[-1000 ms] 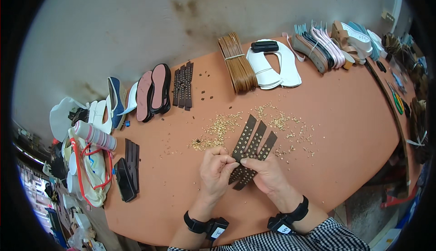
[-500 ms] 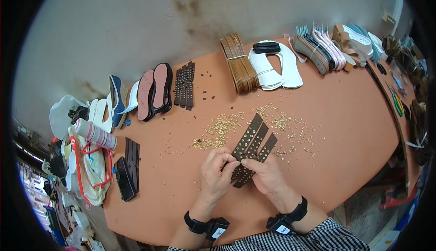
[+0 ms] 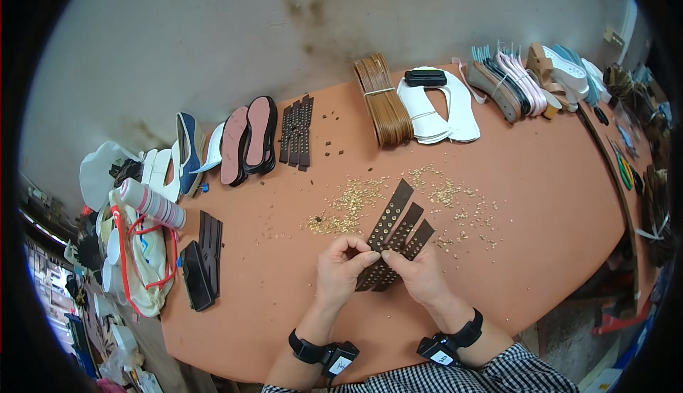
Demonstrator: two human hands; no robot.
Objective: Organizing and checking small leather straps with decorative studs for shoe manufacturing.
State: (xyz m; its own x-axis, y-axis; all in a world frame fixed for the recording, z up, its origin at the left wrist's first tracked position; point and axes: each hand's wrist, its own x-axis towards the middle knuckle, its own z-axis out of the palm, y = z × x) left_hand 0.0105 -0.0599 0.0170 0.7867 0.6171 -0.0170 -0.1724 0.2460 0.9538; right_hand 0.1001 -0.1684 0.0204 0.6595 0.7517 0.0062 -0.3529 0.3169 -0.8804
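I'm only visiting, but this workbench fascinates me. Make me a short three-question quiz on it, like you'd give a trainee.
1. True or false: the left grip and right grip both hold the studded dark-brown straps.
2. What colour are the tops of the black-edged shoe soles? a) pink b) green c) yellow
3. What lies immediately left of the white insole-shaped sheets?

Key: 1. True. 2. a. 3. A tied bundle of brown strips.
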